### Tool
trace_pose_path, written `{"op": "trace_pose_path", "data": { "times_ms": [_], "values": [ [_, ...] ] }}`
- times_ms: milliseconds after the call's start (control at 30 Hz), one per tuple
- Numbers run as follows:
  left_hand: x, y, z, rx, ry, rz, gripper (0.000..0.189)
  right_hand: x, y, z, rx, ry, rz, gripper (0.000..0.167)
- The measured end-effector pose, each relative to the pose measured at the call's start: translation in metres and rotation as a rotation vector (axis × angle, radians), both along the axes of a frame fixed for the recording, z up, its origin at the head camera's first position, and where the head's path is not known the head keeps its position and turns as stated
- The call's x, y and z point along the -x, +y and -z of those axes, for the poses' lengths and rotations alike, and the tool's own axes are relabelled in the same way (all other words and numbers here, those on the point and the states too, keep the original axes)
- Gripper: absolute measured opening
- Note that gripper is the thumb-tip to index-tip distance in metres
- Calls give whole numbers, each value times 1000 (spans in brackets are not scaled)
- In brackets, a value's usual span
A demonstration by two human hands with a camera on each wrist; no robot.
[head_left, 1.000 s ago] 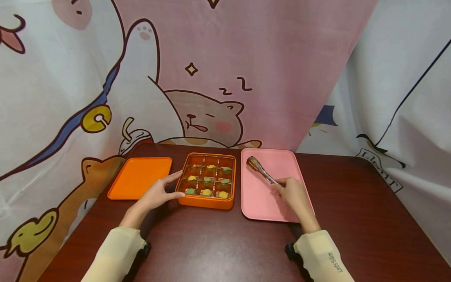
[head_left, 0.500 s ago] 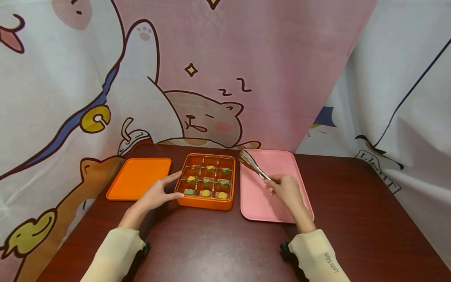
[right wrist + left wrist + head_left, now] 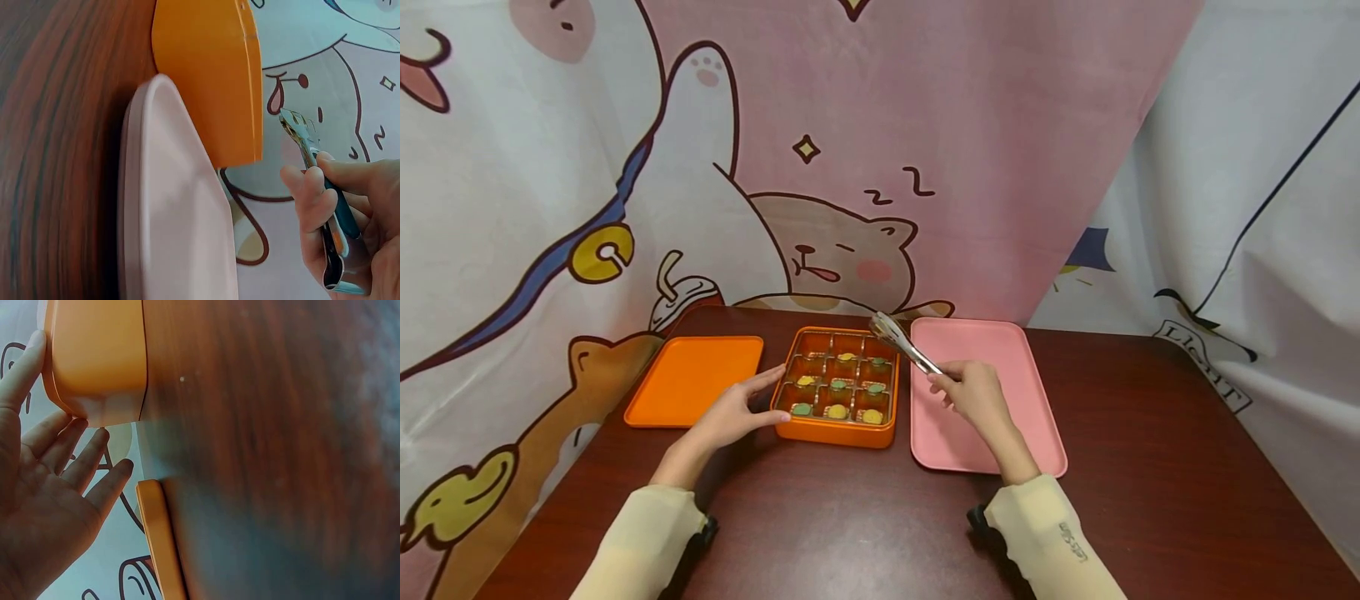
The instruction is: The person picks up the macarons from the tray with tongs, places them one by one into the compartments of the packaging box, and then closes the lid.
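An orange box point(image 3: 835, 432) stands mid-table with a clear divided insert inside. Small round green and yellow pieces point(image 3: 837, 412) lie in several of its compartments. My left hand point(image 3: 736, 410) touches the box's left side with extended fingers, thumb near the front corner; in the left wrist view the fingertips point(image 3: 80, 422) meet the orange wall. My right hand point(image 3: 973, 398) grips metal tongs point(image 3: 901, 340) by the handle end, above a pink tray point(image 3: 1030, 425). Their tips, with nothing visible between them, overlap the box's back right corner. In the right wrist view, fingers and thumb wrap the tongs point(image 3: 303, 134).
To the left of the box lies a flat orange lid point(image 3: 696, 379). The pink tray sits close along the box's right side. Behind the dark wooden table point(image 3: 1150, 433) hangs a printed cartoon curtain point(image 3: 1015, 150).
My right hand has carried the tongs leftward and up, from over the pink tray to the box's back right corner. My left hand has stayed at the box.
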State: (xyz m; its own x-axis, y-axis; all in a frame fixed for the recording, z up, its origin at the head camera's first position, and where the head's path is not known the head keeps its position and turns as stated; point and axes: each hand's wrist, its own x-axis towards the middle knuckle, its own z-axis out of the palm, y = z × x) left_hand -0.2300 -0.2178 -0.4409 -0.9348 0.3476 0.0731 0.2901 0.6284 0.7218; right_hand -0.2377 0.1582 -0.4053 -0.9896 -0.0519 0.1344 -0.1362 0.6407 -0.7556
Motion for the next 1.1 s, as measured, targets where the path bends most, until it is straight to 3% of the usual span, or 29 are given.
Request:
{"op": "trace_pose_path", "data": {
  "times_ms": [467, 1100],
  "values": [
    [0, 1, 0, -8, 11, -1, 83, 4, -44, -3, 72, -51, -52, 18],
    [1, -1, 2, -23, 0, 2, 81, 12, -75, -4, -86, -10, -138, 26]
  ]
}}
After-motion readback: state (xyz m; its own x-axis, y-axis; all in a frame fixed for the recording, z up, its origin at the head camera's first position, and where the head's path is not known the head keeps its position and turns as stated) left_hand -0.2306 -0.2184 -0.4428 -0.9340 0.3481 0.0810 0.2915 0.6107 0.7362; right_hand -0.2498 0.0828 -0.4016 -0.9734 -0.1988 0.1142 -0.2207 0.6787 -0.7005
